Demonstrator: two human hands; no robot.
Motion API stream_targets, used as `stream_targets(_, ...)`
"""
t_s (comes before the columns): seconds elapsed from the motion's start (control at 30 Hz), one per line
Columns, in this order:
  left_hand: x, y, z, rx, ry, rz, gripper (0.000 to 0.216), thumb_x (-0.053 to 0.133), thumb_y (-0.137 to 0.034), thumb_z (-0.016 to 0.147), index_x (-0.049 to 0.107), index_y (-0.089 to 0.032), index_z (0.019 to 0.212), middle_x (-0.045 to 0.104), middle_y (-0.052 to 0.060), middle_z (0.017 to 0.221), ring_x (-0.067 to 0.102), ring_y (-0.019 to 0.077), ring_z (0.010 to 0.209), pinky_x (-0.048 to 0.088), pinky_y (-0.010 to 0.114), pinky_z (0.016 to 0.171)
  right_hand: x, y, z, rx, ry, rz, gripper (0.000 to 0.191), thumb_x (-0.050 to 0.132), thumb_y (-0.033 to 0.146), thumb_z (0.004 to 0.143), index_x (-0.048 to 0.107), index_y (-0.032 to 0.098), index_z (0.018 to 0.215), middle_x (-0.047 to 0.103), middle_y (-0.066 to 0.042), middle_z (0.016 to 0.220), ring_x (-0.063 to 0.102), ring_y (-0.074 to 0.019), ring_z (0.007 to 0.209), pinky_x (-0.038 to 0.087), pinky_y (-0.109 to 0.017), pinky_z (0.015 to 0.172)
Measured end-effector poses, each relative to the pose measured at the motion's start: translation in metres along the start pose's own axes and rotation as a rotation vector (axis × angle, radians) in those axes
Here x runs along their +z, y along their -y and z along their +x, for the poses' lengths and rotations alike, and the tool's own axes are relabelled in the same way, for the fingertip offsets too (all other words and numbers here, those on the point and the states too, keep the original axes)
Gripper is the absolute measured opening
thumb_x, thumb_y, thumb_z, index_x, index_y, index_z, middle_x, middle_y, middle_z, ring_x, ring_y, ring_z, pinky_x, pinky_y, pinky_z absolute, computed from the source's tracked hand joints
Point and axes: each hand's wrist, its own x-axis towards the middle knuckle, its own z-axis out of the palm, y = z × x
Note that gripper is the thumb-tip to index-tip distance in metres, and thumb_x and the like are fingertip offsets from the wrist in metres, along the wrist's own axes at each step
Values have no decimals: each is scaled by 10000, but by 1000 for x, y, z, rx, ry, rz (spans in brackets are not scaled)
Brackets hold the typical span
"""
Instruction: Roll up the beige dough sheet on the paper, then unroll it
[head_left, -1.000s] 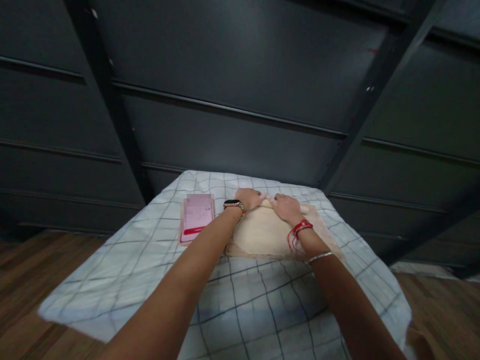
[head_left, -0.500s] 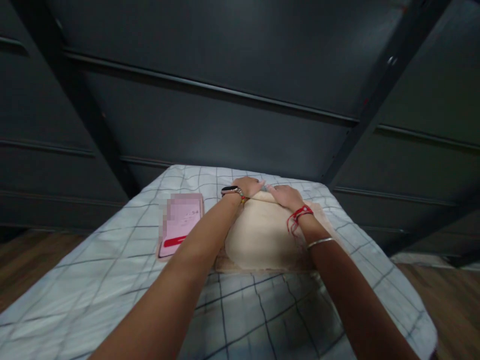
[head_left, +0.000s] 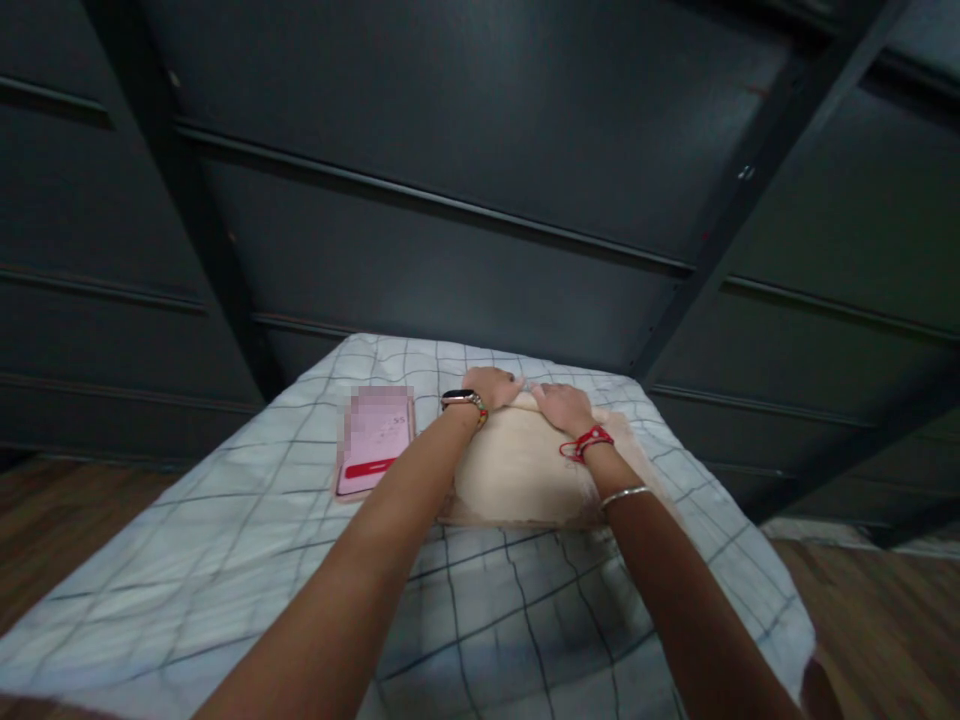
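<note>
A beige cloth piece [head_left: 525,470], with sheer pinkish lace-like borders, lies flat on the checked cover. Its far edge is bunched into a small fold. My left hand [head_left: 491,385], with a watch on the wrist, is closed on the left part of that edge. Close beside it, my right hand [head_left: 564,404], below a red string bracelet, grips the same edge with the thumb toward the left hand. A bit of grey shows between the two hands; what it is I cannot make out.
A phone [head_left: 375,440] in a pink case lies left of the cloth, its screen lit. The white cover [head_left: 262,510] with dark grid lines drapes over the surface. Dark grey panels [head_left: 450,270] rise behind it, and wooden floor [head_left: 877,600] shows at the sides.
The camera view has shifted slightly. Both hands stay at the cloth's far edge, with the right hand's fingers a little more spread over the fold. The phone lies as before.
</note>
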Motion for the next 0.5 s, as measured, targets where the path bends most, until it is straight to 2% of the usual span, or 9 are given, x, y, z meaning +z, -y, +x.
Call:
stream_targets(0.13,0,-5,-25,2,-51,41,599,191,-447,950,708,-164,1057,690,140,1082,633,271,1018,464,349,816,-3,12,-22,41,-39,4,517,154,406,1002,586,163,1147,635,-148,1169,559,-243,1076,376,-396,886)
stream_targets(0.23,3,-7,-46,41,-115,57,564,212,-410,959,690,-122,1042,687,160,1061,620,276,1028,445,374,864,1,22,-45,77,-97,8,443,251,429,979,558,163,1155,609,-161,1180,534,-276,1093,353,-461,919)
stream_targets(0.37,12,-5,-71,151,-267,25,468,293,-364,957,604,-76,1157,618,184,1194,539,266,1154,383,368,970,2,31,-77,45,-147,11,468,343,458,942,494,149,1259,548,-184,1260,469,-307,1166,292,-489,979)
stream_targets(0.5,15,-2,-91,178,-275,-19,446,316,-349,958,525,-82,1248,580,174,1258,523,242,1174,355,355,1008,-5,34,-99,2,-121,20,516,389,442,918,437,162,1348,501,-176,1331,436,-314,1213,300,-472,982)
